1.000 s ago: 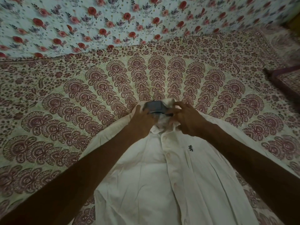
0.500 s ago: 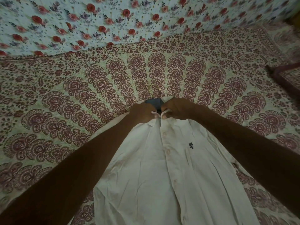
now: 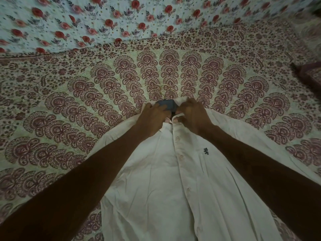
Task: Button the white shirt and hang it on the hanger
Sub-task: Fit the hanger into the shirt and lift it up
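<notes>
Head view | maroon-patterned bedspread [image 3: 83, 108] under white shirt [image 3: 156, 188] | floral wall cloth [image 3: 104, 20] behind | left hand [image 3: 152, 120], right hand [image 3: 194, 117] pinching collar [image 3: 181, 100]

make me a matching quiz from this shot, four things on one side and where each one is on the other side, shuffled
Things:
1. gold hanger hook
2. dark emblem
3. rose-print cloth
4. buttons

Places:
a. on the chest of the white shirt
b. far side, beyond the maroon bedspread
c. in a row down the shirt's front
d. on the bedspread, just beyond the collar

Pairs: 1-d, 2-a, 3-b, 4-c
</notes>
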The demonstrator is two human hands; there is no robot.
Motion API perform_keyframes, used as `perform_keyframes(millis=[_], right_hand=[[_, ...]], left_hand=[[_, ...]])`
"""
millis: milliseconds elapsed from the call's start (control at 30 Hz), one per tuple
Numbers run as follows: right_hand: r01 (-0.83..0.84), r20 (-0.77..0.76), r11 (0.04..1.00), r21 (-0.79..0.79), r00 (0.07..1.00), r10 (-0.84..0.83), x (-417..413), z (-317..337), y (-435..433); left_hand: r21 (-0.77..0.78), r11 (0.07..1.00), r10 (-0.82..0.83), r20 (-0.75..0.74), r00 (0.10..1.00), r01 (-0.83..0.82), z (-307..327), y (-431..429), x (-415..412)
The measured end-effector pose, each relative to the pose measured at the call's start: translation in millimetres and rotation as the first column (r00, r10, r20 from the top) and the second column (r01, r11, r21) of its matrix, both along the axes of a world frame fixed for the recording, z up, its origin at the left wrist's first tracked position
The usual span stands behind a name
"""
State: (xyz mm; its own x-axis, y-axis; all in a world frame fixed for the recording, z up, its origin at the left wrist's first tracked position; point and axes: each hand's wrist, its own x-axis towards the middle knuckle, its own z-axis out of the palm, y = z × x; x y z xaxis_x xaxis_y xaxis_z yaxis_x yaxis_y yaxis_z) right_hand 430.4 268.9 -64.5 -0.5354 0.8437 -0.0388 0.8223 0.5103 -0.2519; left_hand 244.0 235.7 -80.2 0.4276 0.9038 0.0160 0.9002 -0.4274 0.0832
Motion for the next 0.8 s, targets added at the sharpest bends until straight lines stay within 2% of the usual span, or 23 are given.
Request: perform_keyframes(millis=[233, 333, 433, 533, 600, 700, 800], right_hand=[[-0.068, -0.021, 0.996, -0.059, 0.998, 0.067, 5.5, 5.5, 3.0], [-0.024, 0.041, 0.992, -0.123, 0.999, 0.030, 3.8, 11.0, 4.4], [0.028, 0.124, 0.989, -0.148, 0.992, -0.010, -8.5, 9.7, 8.0], [0.058, 0.209, 0.995, -0.081, 0.977, -0.039, -20.7, 3.9, 9.7], [0.077, 0.247, 0.996, -0.046, 0.967, -0.063, -22.2, 2.6, 10.3], [0.127, 0.179, 0.973, -0.193, 0.979, -0.092, -17.6, 4.9, 20.4], [0.140, 0.116, 0.906, -0.399, 0.988, -0.102, -17.5, 12.2, 44.8]], left_hand=[[0.019, 0.998, 0.054, -0.007, 0.999, -0.054, -4.4, 9.1, 6.0], [-0.023, 0.984, 0.176, 0.175, 0.969, -0.175, -3.6, 13.0, 11.7], [-0.054, 0.961, 0.269, 0.393, 0.879, -0.271, -0.5, 10.7, 17.9], [-0.133, 0.949, 0.316, 0.387, 0.866, -0.287, -11.4, 10.9, 16.2], [-0.180, 0.932, 0.362, 0.437, 0.823, -0.315, -15.5, 9.5, 16.7], [-0.172, 0.903, 0.422, 0.523, 0.741, -0.393, -9.7, 5.4, 15.7], [-0.213, 0.875, 0.483, 0.428, 0.764, -0.434, -2.3, 15.2, 5.7]])
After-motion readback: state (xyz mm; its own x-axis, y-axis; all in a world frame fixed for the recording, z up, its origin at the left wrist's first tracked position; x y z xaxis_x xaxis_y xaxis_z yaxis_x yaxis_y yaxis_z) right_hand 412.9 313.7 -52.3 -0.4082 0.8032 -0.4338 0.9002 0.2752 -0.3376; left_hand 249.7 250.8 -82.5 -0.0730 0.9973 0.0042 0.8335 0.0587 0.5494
